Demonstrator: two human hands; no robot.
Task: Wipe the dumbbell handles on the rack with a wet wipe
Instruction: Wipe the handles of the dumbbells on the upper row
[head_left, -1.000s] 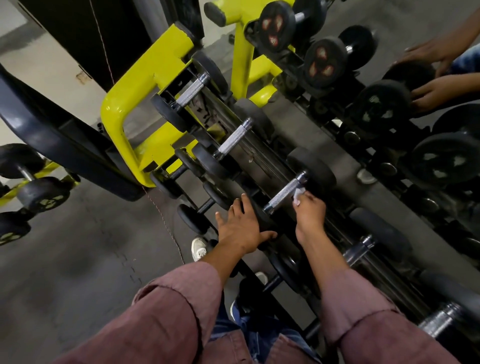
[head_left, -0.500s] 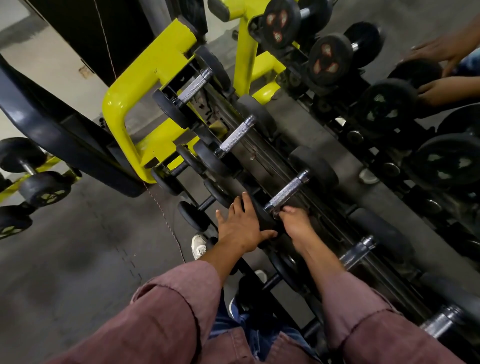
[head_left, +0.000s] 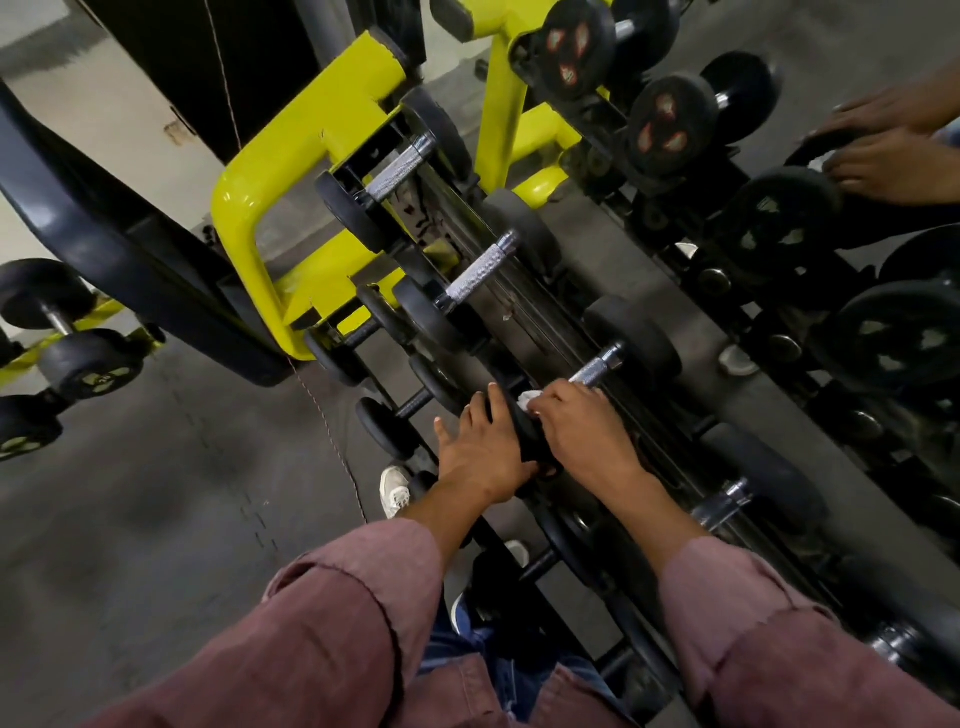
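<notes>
1. Head view, the hands: the right hand (head_left: 582, 426) has its grip curled round the near end of a knurled silver metal dumbbell handle (head_left: 595, 370), clamped there over a crumpled white wet wipe (head_left: 529, 400) that peeks out at the thumb side of the fist.
2. The far end of that handle shows bare, running up and to the right into a round black rubber dumbbell head (head_left: 636, 338).
3. The left hand (head_left: 480, 452) lies flat with its fingers spread and straight, the grip apart, on the near black head (head_left: 524, 431) of the same dumbbell, just beside the right hand.
4. The dumbbell sits on the top tier of a black steel dumbbell rack (head_left: 519, 312) that runs diagonally from upper left to lower right.
5. Two more dumbbells with silver knurled handles (head_left: 480, 275) lie further up the same tier, well apart from the hands.
6. A bright yellow tubular frame (head_left: 291, 171) stands at the far end of the rack.
7. Both forearms come out of rolled dusty-pink sleeves (head_left: 332, 623) at the bottom of the view.
8. A white shoe (head_left: 395, 491) stands on the grey floor (head_left: 130, 493) below the left wrist.
9. At the upper right, another person's two hands (head_left: 883, 150) rest on a large black dumbbell on a second rack.
</notes>
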